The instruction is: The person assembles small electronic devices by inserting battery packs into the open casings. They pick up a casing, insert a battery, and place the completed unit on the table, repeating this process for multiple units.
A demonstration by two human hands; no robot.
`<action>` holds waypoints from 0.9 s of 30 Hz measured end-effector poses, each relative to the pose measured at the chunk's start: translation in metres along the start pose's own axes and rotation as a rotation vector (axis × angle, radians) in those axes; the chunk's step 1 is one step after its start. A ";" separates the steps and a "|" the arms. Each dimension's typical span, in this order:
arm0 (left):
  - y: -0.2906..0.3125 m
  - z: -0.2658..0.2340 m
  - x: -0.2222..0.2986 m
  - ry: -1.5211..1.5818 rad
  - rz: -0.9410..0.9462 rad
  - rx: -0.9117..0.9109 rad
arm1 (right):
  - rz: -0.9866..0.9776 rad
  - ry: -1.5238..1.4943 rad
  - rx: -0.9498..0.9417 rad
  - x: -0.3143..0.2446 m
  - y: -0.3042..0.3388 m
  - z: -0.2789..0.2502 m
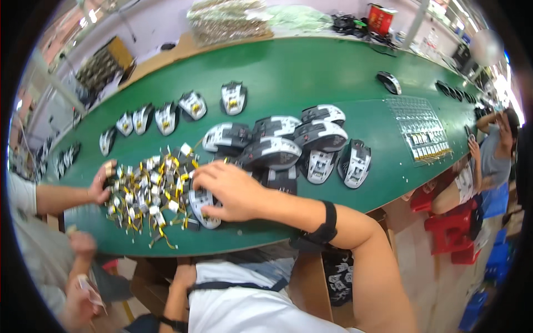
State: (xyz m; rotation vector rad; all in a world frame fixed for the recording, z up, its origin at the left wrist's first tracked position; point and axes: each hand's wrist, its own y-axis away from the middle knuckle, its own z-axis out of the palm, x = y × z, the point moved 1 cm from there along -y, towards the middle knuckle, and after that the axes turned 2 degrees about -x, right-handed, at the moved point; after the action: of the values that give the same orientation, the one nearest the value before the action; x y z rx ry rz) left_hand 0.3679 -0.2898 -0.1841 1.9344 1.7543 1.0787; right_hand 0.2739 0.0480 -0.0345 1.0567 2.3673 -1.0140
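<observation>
My right hand [233,191] reaches over a grey and black computer mouse [202,206] at the right side of a pile of small battery packs with yellow wires [150,188]. Its fingers curl over the mouse's far side and the thumb lies along the near side, so it grips the mouse. My left hand [186,273] hangs low at the table's near edge, where its fingers are hidden. Right of the pile, several more computer mice [272,152] lie stacked together, and two with open undersides [355,164] lie beside them.
A row of mice with yellow-wired parts inside [166,117] stands farther back on the green table [311,66]. A clear tray of batteries [425,133] lies right. A co-worker's hand [102,183] touches the pile's left side. Cardboard boxes [308,277] sit below the edge.
</observation>
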 end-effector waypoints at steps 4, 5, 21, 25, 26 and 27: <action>-0.028 0.003 0.006 -0.034 0.489 0.160 | -0.003 0.016 -0.020 0.002 0.009 -0.006; -0.020 -0.010 0.029 -0.126 0.400 0.085 | 0.002 0.022 -0.025 -0.001 0.007 -0.005; -0.069 -0.031 0.062 -0.286 0.213 0.195 | 0.005 -0.004 -0.071 -0.017 0.004 -0.017; -0.061 -0.035 0.064 -0.293 0.190 0.119 | 0.010 0.003 -0.079 -0.022 -0.002 -0.017; -0.062 -0.039 0.065 -0.295 0.193 0.105 | 0.010 0.009 -0.077 -0.022 -0.001 -0.017; -0.058 -0.036 0.066 -0.293 0.200 0.079 | 0.026 0.019 -0.095 -0.023 0.003 -0.016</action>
State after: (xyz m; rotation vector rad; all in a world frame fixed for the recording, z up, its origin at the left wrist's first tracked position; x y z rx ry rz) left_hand 0.2993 -0.2249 -0.1784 2.2240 1.4907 0.7466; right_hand 0.2909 0.0501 -0.0121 1.0629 2.3849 -0.8768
